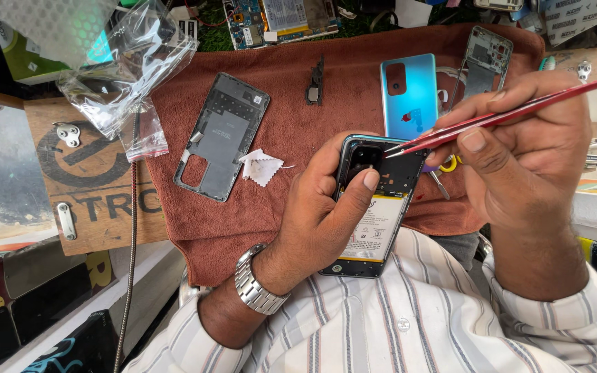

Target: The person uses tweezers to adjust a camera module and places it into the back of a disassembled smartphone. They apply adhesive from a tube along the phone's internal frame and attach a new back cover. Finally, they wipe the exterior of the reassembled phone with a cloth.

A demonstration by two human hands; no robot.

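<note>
Left hand wrapped around the opened phone near the chest, right hand pinching red tweezers with tips at the camera corner, over the rust-brown cloth — best kept steady, light, thumb bracing the frame.

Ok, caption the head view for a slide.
Left hand grips opened phone; right hand points red metal tweezers at its camera end.

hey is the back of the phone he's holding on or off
Off. The phone in the left hand shows its bare battery and inner frame; a teal back cover lies apart on the brown cloth.
</note>
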